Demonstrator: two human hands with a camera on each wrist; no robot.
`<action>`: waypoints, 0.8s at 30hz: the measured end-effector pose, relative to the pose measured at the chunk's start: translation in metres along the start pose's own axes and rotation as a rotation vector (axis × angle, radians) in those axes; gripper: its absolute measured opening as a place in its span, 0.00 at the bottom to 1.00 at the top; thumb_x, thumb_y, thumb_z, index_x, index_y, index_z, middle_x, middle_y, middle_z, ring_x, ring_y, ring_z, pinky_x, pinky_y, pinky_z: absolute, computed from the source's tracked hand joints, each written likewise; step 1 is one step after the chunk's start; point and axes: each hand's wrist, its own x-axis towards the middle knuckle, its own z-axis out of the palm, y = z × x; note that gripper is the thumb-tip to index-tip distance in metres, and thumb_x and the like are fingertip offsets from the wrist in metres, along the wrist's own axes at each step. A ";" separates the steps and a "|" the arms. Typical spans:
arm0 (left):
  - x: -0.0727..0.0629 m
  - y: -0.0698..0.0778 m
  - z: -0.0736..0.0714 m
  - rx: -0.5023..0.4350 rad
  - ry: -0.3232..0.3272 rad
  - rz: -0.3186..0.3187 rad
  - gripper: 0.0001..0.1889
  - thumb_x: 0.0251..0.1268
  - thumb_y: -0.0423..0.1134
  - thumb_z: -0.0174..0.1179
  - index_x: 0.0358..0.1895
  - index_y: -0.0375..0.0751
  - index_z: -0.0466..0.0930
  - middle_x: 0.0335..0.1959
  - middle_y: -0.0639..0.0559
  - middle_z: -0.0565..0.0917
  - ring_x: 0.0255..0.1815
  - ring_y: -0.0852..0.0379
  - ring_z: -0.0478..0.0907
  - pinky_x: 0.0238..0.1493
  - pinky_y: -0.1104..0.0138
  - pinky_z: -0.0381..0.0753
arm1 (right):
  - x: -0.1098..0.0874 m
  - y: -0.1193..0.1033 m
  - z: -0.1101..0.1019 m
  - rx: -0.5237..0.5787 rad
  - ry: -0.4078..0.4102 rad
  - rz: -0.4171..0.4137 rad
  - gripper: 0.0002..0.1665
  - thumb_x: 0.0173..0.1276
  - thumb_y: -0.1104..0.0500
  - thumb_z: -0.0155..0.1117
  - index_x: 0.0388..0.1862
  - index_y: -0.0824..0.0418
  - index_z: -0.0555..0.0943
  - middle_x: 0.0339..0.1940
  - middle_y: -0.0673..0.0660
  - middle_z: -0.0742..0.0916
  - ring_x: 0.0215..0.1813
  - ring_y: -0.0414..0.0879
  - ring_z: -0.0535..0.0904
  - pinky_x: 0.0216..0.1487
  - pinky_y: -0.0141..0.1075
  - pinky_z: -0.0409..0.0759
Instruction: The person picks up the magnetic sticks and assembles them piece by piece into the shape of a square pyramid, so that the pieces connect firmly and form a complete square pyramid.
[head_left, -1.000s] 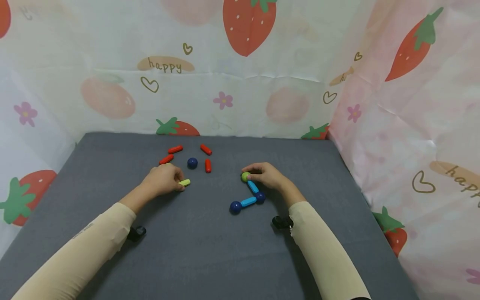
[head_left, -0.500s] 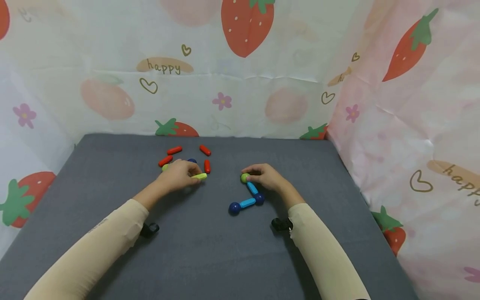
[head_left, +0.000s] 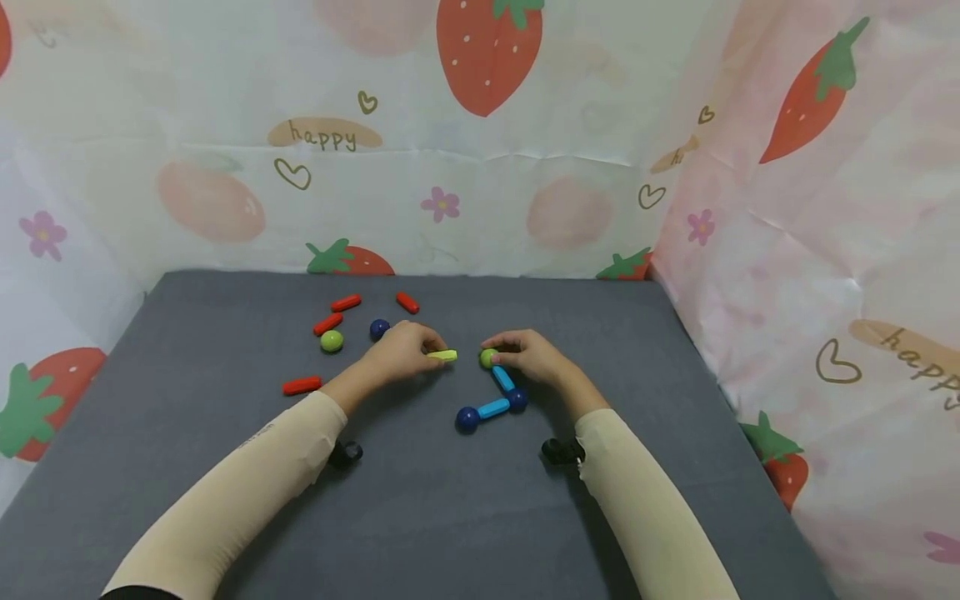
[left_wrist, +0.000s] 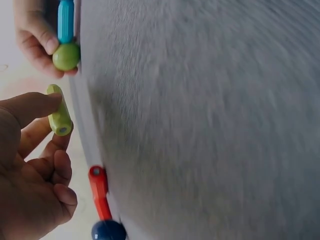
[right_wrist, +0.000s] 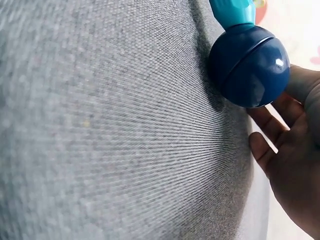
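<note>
My left hand [head_left: 401, 350] pinches a yellow-green magnetic rod [left_wrist: 60, 111] between thumb and fingers, one end pointing right. A short gap separates that rod from a green ball [head_left: 487, 358], which my right hand [head_left: 534, 354] holds between thumb and fingers. From the green ball runs a zigzag chain: a light blue rod [head_left: 503, 379], a dark blue ball [right_wrist: 250, 65], a second light blue rod [head_left: 493, 408] and another dark blue ball [head_left: 467, 419] at the near end. In the left wrist view the held rod's end face shows a grey metal spot.
Left of centre on the grey table [head_left: 420, 517] lie several red rods [head_left: 302, 385], a loose green ball [head_left: 332, 341] and a loose dark blue ball [head_left: 379, 330], partly behind my left hand. Printed cloth [head_left: 480, 167] hangs at the back and sides.
My left hand has carried the yellow-green rod rightward, toward the green ball. The loose green ball and a red rod at the left have come into view. My right hand stays in place.
</note>
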 end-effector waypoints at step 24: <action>0.024 0.025 0.027 0.011 -0.031 0.024 0.09 0.64 0.44 0.72 0.45 0.50 0.91 0.38 0.58 0.89 0.40 0.58 0.80 0.47 0.60 0.79 | -0.004 0.000 0.004 0.049 0.024 0.021 0.18 0.77 0.57 0.63 0.63 0.55 0.84 0.61 0.54 0.85 0.58 0.48 0.82 0.59 0.43 0.81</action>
